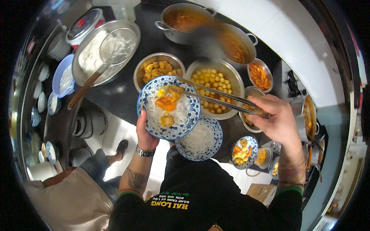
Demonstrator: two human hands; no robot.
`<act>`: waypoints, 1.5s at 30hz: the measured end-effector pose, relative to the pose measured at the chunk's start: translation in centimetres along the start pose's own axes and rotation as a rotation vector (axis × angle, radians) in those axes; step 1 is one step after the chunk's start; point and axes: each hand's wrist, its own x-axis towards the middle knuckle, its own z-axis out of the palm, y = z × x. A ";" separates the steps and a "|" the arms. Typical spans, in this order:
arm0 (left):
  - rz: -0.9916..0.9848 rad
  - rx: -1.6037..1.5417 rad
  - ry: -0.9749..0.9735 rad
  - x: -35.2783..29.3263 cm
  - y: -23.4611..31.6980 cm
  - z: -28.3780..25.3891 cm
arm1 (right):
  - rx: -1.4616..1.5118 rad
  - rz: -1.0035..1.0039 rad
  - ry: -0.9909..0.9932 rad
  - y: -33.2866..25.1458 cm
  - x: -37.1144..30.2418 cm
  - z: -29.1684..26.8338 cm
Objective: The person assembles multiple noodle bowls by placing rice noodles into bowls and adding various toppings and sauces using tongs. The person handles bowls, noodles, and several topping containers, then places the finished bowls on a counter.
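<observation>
My left hand (144, 134) grips the rim of a blue-and-white patterned bowl (194, 109), tilted toward me. White noodles (181, 106) fill it, topped with an orange piece (166, 103), small boiled egg and yellow-brown chunks. My right hand (275, 118) is closed round long metal tongs (223, 103). Their tips reach over the bowl's far edge and touch a yellow-brown chunk (176, 91); whether they pinch it is unclear. Below the held bowl stands a similar bowl of noodles (197, 138). Just beyond the tongs, a metal basin (239, 82) holds small peeled eggs in yellow liquid.
A metal bowl of yellow chunks (160, 71), two soup pots (179, 23) (237, 46) and a bowl of orange pieces (260, 75) line the black counter. A strainer (115, 48) lies over noodles, far left. A topped bowl (245, 153) stands right. Another person (77, 196) is lower left.
</observation>
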 end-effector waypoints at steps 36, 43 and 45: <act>-0.409 0.117 -0.277 -10.1 -30.6 30.5 | 0.093 0.716 0.088 36.7 -33.5 -23.9; -0.465 0.104 -0.299 -8.9 -31.6 30.2 | -0.267 0.708 0.137 35.9 -35.2 -23.6; -0.491 0.094 -0.309 -8.7 -31.6 30.1 | -0.311 0.710 0.152 35.9 -35.1 -23.2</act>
